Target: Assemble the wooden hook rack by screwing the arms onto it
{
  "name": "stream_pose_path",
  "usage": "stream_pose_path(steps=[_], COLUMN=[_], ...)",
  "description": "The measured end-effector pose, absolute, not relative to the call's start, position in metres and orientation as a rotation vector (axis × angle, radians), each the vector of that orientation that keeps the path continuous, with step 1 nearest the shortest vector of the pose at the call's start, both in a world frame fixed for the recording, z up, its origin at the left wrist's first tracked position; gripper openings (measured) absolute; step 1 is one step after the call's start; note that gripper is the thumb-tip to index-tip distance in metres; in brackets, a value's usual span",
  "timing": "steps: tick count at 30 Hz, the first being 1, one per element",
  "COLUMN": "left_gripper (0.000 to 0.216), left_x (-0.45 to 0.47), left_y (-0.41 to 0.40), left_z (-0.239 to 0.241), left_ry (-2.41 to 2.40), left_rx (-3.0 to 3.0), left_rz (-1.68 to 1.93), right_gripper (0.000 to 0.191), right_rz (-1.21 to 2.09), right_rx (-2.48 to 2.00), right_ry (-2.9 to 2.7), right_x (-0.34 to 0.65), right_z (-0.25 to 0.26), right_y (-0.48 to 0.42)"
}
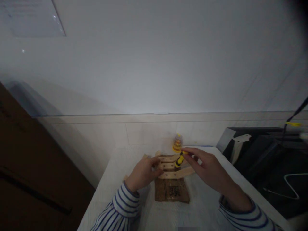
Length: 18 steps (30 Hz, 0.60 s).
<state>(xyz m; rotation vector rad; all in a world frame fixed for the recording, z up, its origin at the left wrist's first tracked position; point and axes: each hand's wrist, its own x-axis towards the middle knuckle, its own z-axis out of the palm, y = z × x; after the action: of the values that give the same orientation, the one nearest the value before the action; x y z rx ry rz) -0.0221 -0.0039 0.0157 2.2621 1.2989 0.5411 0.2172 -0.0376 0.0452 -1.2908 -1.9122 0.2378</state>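
A wooden frame of pale curved slats [170, 175], with small dark screw heads along it, lies in the middle of the table. My left hand [145, 171] grips its left end, thumb and fingers closed around the wood. Between the fingertips of my right hand [204, 165] is the top of a yellow and black screwdriver [179, 160]. The tool slants down to the left over the slats; its tip is too small to make out. Under the frame's near side sits a flat brown package [172, 191] with dark printing.
A small clear container with a yellow base [177, 143] stands behind the frame, near the wall. The white table [115, 199] meets the wall at the back. Dark equipment [264, 157] and a pale cable [292, 186] are on the right, a brown cabinet [36, 166] on the left.
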Motion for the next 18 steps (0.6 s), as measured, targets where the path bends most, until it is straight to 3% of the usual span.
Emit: stream_pose_path(steps=[18], left_gripper=[0.028], left_x=[-0.018], left_y=[-0.004], left_z=[0.002], left_ry=[1.277], left_rx=[2.331], left_rz=[0.320], right_gripper=[0.042], right_rz=[0.472], right_rx=[-1.706], right_ry=[-1.109], right_x=[0.325], right_z=[-0.028], right_y=[-0.113])
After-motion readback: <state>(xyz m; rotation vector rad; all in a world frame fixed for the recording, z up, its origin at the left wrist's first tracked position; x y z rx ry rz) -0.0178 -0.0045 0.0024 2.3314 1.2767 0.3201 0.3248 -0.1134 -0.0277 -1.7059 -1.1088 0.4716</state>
